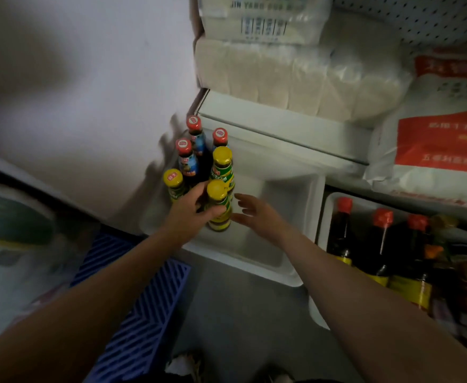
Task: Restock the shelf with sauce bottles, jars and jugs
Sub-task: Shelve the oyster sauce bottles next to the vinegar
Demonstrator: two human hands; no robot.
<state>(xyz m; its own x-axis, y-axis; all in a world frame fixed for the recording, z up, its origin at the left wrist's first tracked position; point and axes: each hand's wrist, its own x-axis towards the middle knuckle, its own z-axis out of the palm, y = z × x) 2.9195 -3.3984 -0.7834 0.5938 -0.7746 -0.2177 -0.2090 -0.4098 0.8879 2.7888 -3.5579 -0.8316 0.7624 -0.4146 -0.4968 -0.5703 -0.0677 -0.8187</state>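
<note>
On the low white shelf (257, 255) my left hand (188, 214) grips a yellow-capped sauce bottle (218, 205) with a green and yellow label. My right hand (257, 214) hovers just right of that bottle, fingers spread, holding nothing. Behind stand a second yellow-capped bottle (222, 167) and a third (173, 183) at the left. Three red-capped dark sauce bottles (187, 158) fill the back left corner against the wall.
Tall dark soy sauce bottles with red caps (343, 230) fill the neighbouring shelf bay on the right. Bags of rice (296, 78) lie on the shelf above, a white and red sack (437, 139) beside them. A blue plastic crate (141, 305) stands on the floor at lower left.
</note>
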